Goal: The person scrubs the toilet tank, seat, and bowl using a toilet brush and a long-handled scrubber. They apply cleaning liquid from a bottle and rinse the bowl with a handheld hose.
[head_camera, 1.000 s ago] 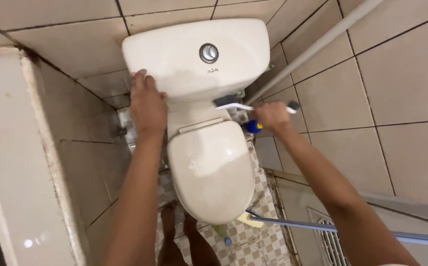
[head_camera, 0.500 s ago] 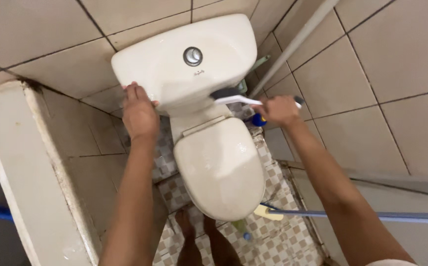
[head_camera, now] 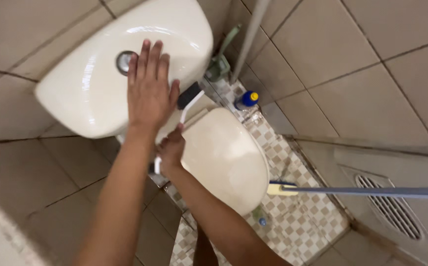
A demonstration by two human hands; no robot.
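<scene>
- Left hand lies flat, fingers apart, on our glossy white ceramic toilet tank lid, beside its round metal flush button.
- Right hand, just below, is clamped on the white-handled dark-headed scrub brush, whose head touches the tank's front edge.
- We risk slipping: the glazed lid looks slick, and leaning on it could shift it.

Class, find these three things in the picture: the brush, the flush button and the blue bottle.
brush [head_camera: 190, 96], head view, on its dark head beside the tank.
flush button [head_camera: 123, 61], head view, on the round metal part left of the left hand's fingers.
blue bottle [head_camera: 246, 100], head view, on its body below the yellow cap.
</scene>
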